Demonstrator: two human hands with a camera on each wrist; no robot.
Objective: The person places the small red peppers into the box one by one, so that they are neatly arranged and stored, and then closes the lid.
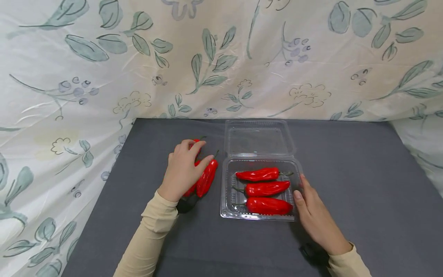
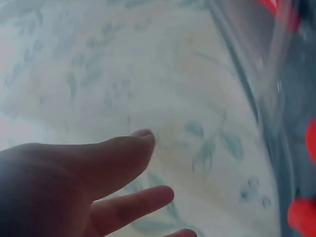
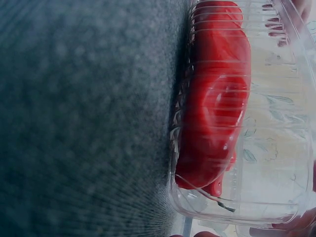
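Note:
Three red peppers lie crosswise, one above another, in a clear plastic box; the lowest pepper (image 1: 269, 206) is nearest the box's front rim (image 1: 257, 217). The left hand (image 1: 183, 167) hovers over a group of red peppers (image 1: 207, 177) left of the box, thumb and fingers apart; whether it touches one is hidden. In the left wrist view its thumb and fingers (image 2: 118, 158) are spread with nothing between them. The right hand (image 1: 316, 215) holds the box's right side, thumb at the rim. Through the box wall, a pepper (image 3: 217, 98) shows in the right wrist view.
The box's clear lid (image 1: 259, 138) lies folded back behind it. A grey cloth (image 1: 363, 184) covers the table, and a leaf-patterned white fabric (image 1: 214, 57) hangs behind and at the sides. Dark bands are at both wrists.

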